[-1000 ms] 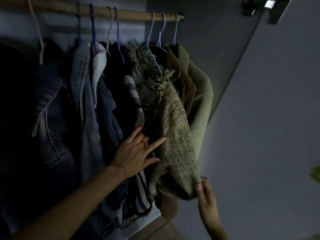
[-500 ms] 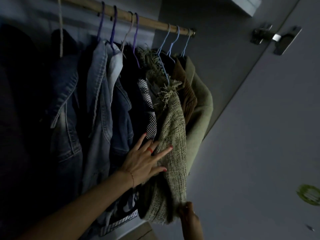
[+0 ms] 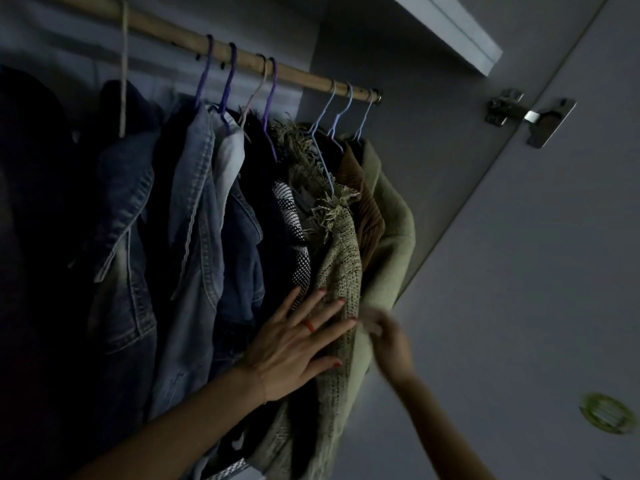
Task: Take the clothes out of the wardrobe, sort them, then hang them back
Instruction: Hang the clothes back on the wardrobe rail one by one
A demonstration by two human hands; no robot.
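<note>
Clothes hang on hangers from a wooden rail (image 3: 304,77) in a dark wardrobe. From the left come denim jackets (image 3: 194,237), a black-and-white patterned garment (image 3: 294,237), a fringed green tweed jacket (image 3: 341,258), a brown corduroy garment (image 3: 369,216) and a plain green coat (image 3: 391,237). My left hand (image 3: 298,344) lies flat with spread fingers on the tweed jacket and the patterned garment. My right hand (image 3: 388,337) is blurred at the lower edge of the green coat; its grip is unclear.
The wardrobe's side wall (image 3: 398,109) stands just right of the last hanger. The open door (image 3: 540,271) with a metal hinge (image 3: 530,114) fills the right side. A shelf edge (image 3: 450,26) runs above. A round green object (image 3: 607,417) shows at the lower right.
My right hand has risen from below the tweed jacket's hem to the green coat's edge. My left hand has stayed pressed on the clothes. The view has tilted up.
</note>
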